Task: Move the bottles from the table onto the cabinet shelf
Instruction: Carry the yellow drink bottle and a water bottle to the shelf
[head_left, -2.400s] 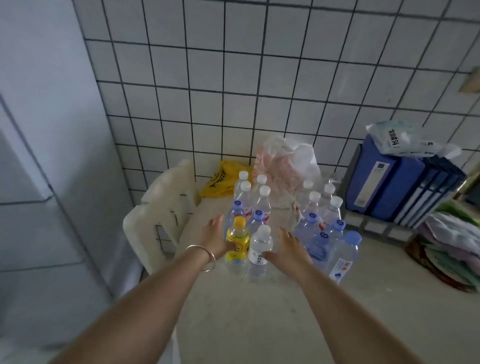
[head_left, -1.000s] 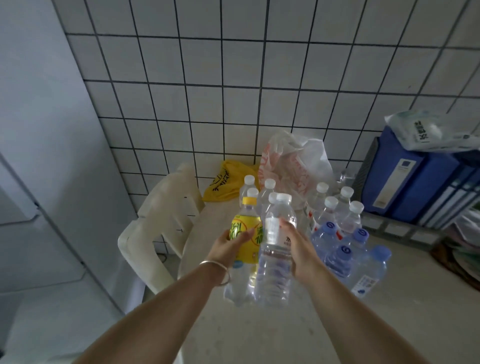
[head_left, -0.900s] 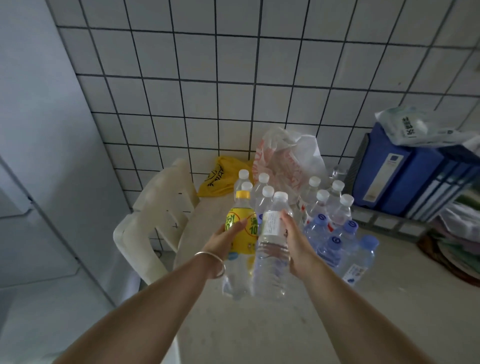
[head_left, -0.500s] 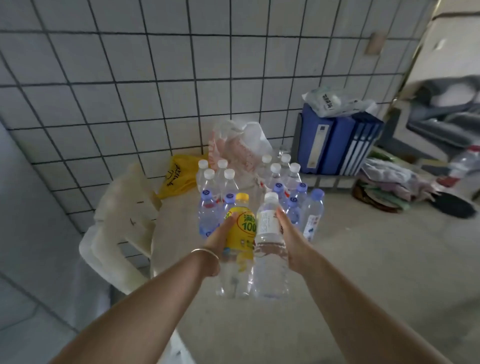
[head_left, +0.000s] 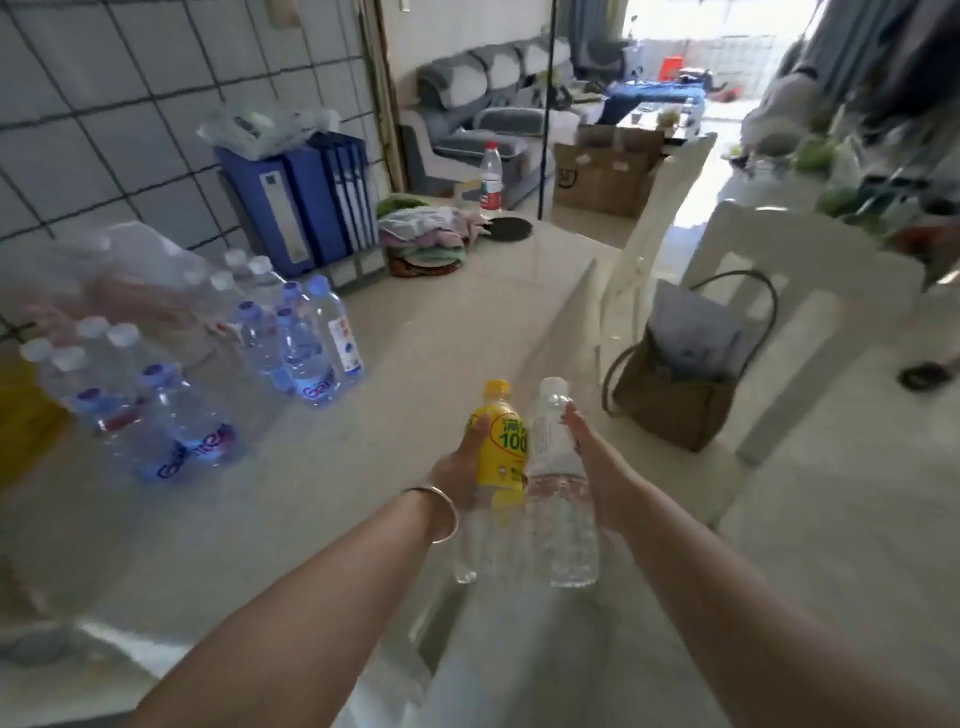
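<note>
Two bottles are held up side by side in front of the person, above the pale table (head_left: 426, 332). The yellow bottle (head_left: 500, 441) is gripped by the left hand (head_left: 460, 470), with the fingers wrapped round its left side. A silver bangle (head_left: 439, 512) is worn on that wrist. The clear bottle (head_left: 558, 478) with the white cap is gripped by the right hand (head_left: 592, 467), and the fingers are pressed along its right side. The two bottles are touching each other and are held upright, tilted a little away. A second clear bottle seems to hang below the yellow one in the left hand, but it is too blurred to be sure.

The rest of the bottles are left on the table, well to the left of the hands. A group with blue caps (head_left: 291, 338) is stood near the middle of the table's left part. A nearer group (head_left: 130, 395) — some with white caps, some with blue — is seen at the far left edge, and it is blurred. A clear plastic bag (head_left: 119, 270) is seen behind them.

Farther back by the tiled wall, blue folders (head_left: 306, 202) are stood up in a row, with a white bag (head_left: 260, 127) laid on top. Beside them a pile of folded cloths (head_left: 426, 239) is set, and past it one tall bottle with a red cap (head_left: 491, 179) is stood alone.

To the right of the table a white chair (head_left: 800, 322) is seen, and a brown bag (head_left: 680, 384) is rested on it. The cabinet shelf cannot be made out.
</note>
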